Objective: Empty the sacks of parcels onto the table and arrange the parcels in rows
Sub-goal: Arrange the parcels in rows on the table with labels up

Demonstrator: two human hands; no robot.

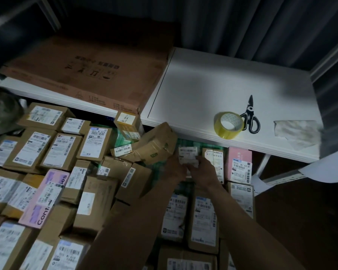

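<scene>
Both my hands meet at a small white-labelled parcel point(188, 155) lying on green sack fabric point(183, 143) below the white table's front edge. My left hand point(175, 169) holds its lower left side and my right hand point(202, 170) grips its lower right corner. A tilted brown box point(156, 142) leans just left of it. Many brown parcels point(64, 152) with white labels lie in rough rows to the left, with a pink parcel point(45, 197) among them. More labelled parcels point(203, 221) sit under my right forearm, and a pink one point(240, 165) stands to the right.
A white table point(213, 82) stands behind the parcels, bearing a yellow tape roll point(228, 124), black scissors point(250, 117) and a crumpled plastic sheet point(298, 133). A large flat cardboard box point(90, 75) lies on a white shelf at the back left. Dark corrugated wall behind.
</scene>
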